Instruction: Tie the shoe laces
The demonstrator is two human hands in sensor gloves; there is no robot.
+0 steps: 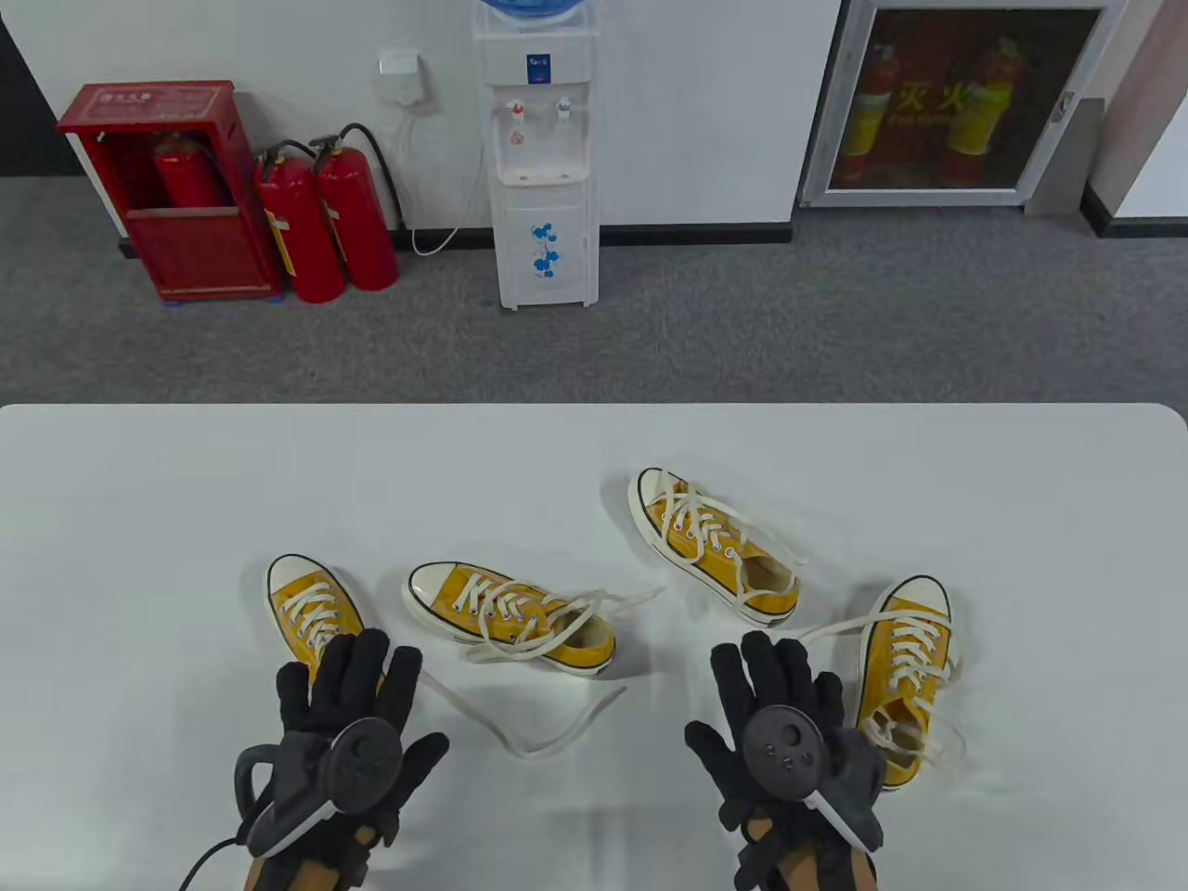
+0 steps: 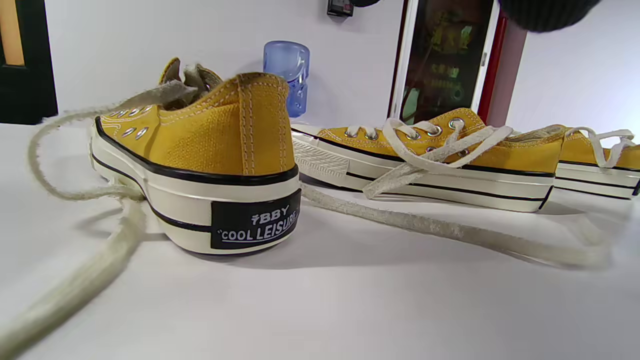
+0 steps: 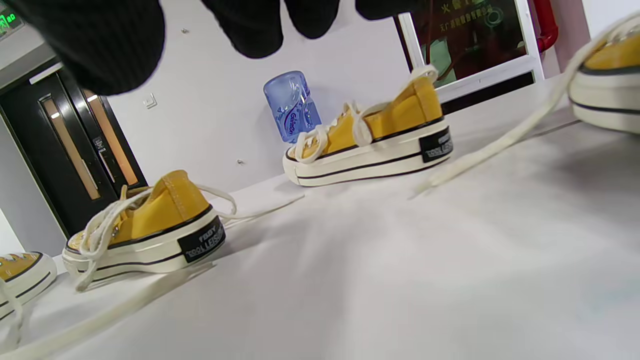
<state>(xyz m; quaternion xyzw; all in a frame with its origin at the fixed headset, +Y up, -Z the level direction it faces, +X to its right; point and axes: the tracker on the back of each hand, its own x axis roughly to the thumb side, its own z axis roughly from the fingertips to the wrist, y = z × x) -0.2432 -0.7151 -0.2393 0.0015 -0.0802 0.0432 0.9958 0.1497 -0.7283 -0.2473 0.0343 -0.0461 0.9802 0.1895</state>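
White tabletop (image 1: pixel 139 520) carries four yellow canvas sneakers. Nearest, the left hand (image 1: pixel 348 733) hovers with fingers spread and straight, holding nothing, its fingertips over the heel of the leftmost sneaker (image 1: pixel 311 608), whose toe points away. The right hand (image 1: pixel 784 733) is likewise spread and empty; just to its right lies a sneaker (image 1: pixel 905 673), toe away. Between the hands, a sneaker (image 1: pixel 510 617) lies crosswise, toe leftward, loose lace (image 1: pixel 548 733) trailing. Beyond, the fourth sneaker (image 1: pixel 715 543) points away-left. Behind the table stands a water dispenser (image 1: pixel 546 158).
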